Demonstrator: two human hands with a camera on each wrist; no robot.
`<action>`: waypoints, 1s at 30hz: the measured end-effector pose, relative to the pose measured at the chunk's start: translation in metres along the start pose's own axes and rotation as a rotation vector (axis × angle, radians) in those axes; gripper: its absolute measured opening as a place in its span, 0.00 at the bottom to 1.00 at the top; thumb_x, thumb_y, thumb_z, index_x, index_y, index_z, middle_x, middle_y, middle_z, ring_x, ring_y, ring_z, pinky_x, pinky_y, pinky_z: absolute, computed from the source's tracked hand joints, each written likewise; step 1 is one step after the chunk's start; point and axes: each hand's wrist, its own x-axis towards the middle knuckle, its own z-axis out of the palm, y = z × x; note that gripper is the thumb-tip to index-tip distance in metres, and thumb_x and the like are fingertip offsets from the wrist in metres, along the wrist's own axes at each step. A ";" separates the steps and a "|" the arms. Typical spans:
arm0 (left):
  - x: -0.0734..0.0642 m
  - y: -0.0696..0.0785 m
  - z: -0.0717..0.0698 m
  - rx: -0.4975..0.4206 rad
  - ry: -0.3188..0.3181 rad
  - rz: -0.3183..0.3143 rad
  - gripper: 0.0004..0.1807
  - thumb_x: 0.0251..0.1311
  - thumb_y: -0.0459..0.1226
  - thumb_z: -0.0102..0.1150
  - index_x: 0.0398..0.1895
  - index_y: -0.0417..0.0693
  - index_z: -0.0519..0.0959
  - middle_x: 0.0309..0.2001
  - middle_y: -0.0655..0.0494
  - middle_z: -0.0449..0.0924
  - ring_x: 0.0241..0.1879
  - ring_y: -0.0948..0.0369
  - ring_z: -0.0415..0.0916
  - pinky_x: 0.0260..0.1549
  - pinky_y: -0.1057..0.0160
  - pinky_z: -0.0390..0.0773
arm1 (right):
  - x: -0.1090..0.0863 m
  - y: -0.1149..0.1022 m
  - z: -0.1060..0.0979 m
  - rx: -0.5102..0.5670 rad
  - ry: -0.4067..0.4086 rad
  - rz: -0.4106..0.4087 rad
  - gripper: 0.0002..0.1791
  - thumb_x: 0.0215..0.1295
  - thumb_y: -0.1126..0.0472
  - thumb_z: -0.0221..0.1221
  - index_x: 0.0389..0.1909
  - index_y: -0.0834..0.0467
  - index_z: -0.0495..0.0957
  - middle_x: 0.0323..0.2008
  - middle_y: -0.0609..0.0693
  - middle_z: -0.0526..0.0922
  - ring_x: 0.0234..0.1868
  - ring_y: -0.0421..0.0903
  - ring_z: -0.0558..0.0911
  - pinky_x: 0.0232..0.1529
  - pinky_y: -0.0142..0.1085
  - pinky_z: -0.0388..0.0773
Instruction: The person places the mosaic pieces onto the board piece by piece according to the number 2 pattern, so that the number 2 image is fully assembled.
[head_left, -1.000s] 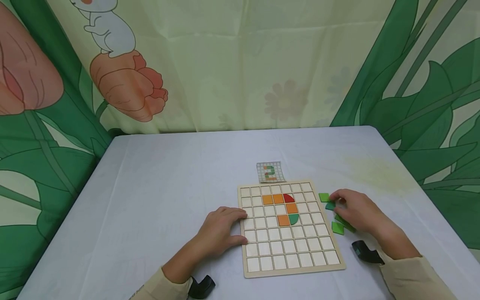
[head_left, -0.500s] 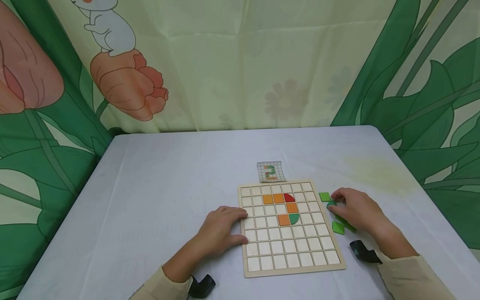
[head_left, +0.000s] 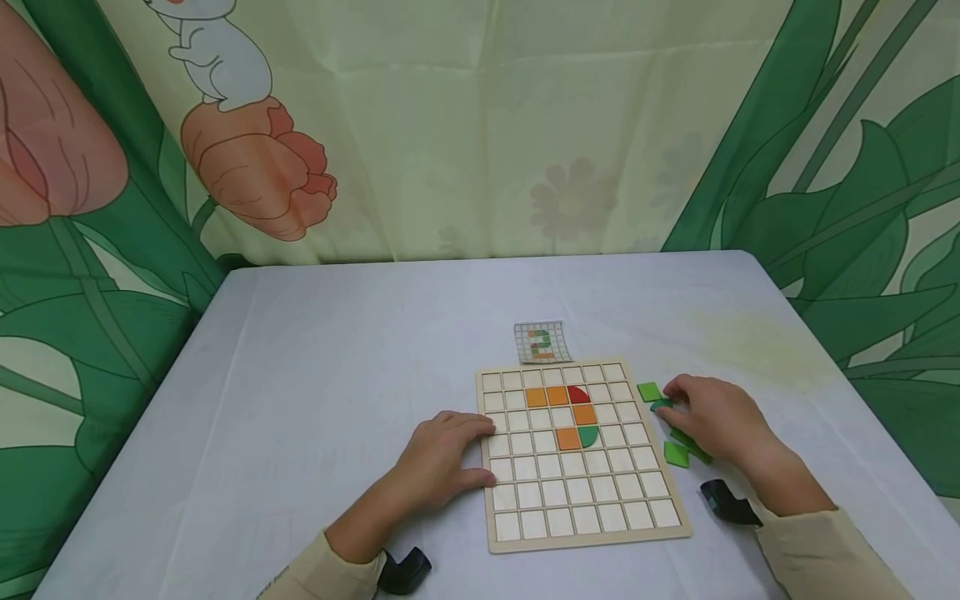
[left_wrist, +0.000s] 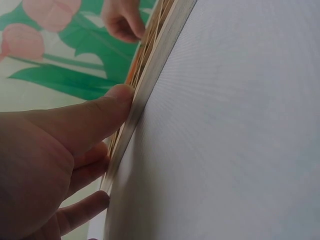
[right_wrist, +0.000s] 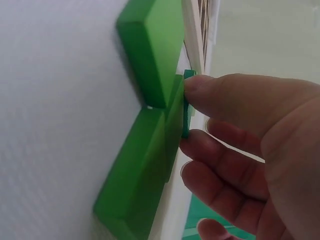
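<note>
"What did the right hand (head_left: 712, 416) have?"

"A dark green piece (right_wrist: 186, 112), pinched between thumb and fingertip, just right of the board (head_left: 588, 541)."

"Room around it?"

"A narrow strip of cloth (head_left: 360, 375) separated it from the board's right edge; light green tiles (head_left: 677, 455) crowded it. The cloth's right edge was well apart."

"Its axis?"

"Seen edge-on at the right wrist, it ran long from thumb to finger. Fingers hid its outline; I couldn't tell which way it pointed."

"The left hand (head_left: 444, 460)?"

"Spread, touching the board's left edge. The board bore 4 orange squares (head_left: 567, 439), 1 red piece (head_left: 577, 395) and 1 rounded piece (head_left: 588, 436); a card (head_left: 543, 342) lay beyond."
</note>
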 end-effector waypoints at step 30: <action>0.001 0.001 0.000 0.007 -0.008 -0.008 0.32 0.52 0.51 0.75 0.59 0.50 0.79 0.60 0.59 0.78 0.60 0.55 0.71 0.54 0.48 0.71 | -0.004 -0.052 -0.013 0.115 0.028 -0.143 0.18 0.60 0.55 0.69 0.45 0.63 0.82 0.41 0.55 0.85 0.46 0.58 0.81 0.47 0.55 0.78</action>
